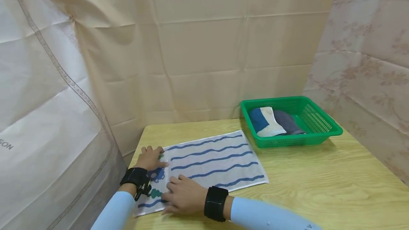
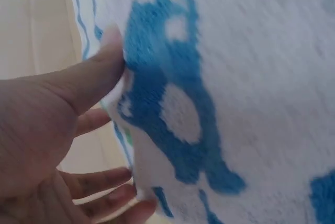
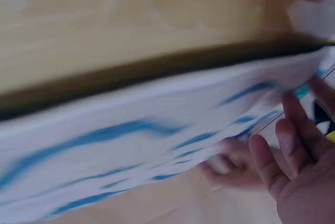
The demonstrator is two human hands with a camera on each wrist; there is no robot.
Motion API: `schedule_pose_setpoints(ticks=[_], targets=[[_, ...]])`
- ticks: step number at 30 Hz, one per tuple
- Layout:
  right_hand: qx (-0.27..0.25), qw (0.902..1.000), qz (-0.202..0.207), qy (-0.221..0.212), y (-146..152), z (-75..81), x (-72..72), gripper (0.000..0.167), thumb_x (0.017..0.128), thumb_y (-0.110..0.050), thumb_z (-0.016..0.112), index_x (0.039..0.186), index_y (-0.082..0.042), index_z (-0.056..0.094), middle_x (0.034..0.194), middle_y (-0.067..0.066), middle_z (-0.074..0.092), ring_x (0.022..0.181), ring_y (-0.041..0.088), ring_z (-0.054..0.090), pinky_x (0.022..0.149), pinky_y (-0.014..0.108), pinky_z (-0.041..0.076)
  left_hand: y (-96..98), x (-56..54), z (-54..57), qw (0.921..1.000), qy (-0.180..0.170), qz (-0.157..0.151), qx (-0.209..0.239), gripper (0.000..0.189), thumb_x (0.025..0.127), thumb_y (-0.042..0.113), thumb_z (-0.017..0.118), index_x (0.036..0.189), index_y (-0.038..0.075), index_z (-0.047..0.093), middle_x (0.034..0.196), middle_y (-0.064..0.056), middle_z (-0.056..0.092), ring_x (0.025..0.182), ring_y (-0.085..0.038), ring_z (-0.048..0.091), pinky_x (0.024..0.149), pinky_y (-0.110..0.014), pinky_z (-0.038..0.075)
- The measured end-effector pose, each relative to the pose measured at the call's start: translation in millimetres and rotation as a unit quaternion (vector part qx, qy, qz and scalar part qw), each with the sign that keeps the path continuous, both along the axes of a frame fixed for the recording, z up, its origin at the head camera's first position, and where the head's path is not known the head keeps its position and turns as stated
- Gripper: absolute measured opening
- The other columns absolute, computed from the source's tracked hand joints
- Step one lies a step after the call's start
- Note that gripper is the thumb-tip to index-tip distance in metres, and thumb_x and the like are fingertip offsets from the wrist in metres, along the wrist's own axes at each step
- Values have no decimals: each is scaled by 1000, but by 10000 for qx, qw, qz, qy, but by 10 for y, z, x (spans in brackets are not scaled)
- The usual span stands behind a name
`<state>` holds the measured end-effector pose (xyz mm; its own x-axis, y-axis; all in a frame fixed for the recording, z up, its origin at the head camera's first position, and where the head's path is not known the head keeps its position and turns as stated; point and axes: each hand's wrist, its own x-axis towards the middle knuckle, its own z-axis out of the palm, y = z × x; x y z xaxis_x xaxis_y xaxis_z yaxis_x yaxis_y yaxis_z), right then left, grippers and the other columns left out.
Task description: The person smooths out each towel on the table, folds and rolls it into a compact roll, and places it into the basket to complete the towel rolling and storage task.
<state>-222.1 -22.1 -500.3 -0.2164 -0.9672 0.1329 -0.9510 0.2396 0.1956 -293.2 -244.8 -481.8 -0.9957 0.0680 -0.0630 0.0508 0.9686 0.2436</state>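
Currently both hands rest on a towel [image 1: 217, 162] spread out on the left part of the bench [image 1: 313, 176]. One end of the towel lies by the bench's left edge; the other reaches toward the middle, where its far corner comes just beside a green basket [image 1: 314, 139]. Blue wavy stripes run along most of the towel, and blue and green figures mark its left end.

The left hand [image 1: 150, 159] lies at the towel's far left corner, fingers spread, not clenched; from its wrist, the thumb [image 2: 99, 64] shows against the printed side. The right hand [image 1: 186, 194] is at the towel's side nearest the person, fingers loosely bent and touching the cloth without gripping it.

The basket stands near the bench's far edge, to the right of the towel. In it a blue and white cloth [image 1: 270, 121] lies folded against a dark grey cloth [image 1: 287, 121], both toward the basket's left end. Each wrist wears a black band, and light blue sleeves [image 1: 262, 213] cover the forearms. Behind the bench's far edge hangs a beige curtain [image 1: 198, 56]; a flowered sheet [image 1: 367, 63] runs along its right edge.
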Motion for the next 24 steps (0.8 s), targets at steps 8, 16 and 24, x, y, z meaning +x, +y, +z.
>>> schedule_pose_setpoints(ticks=[8, 16, 24], targets=[[323, 9985, 242, 377, -414, 16, 239, 41, 104, -65, 42, 122, -34, 62, 111, -16, 63, 96, 3, 55, 83, 24, 44, -127, 33, -46, 9997, 210, 92, 36, 54, 91, 38, 79, 135, 11, 62, 120, -30, 55, 108, -50, 48, 85, -67, 45], [198, 9958, 176, 876, -551, -19, 351, 23, 108, -40, 47, 113, -31, 68, 100, -14, 64, 82, 3, 56, 64, 20, 44, -291, 16, -112, 9974, 297, 97, 656, 64, 92, 34, 80, 140, 0, 54, 121, -30, 54, 109, -45, 51, 85, -58, 47], [243, 9990, -354, -113, -529, 25, 350, 21, 106, -33, 56, 124, -26, 62, 101, -11, 62, 83, 4, 56, 64, 20, 48, -454, 114, -168, 9973, 507, 216, 491, 46, 102, 39, 65, 109, -7, 62, 106, -29, 56, 108, -50, 45, 89, -60, 40]])
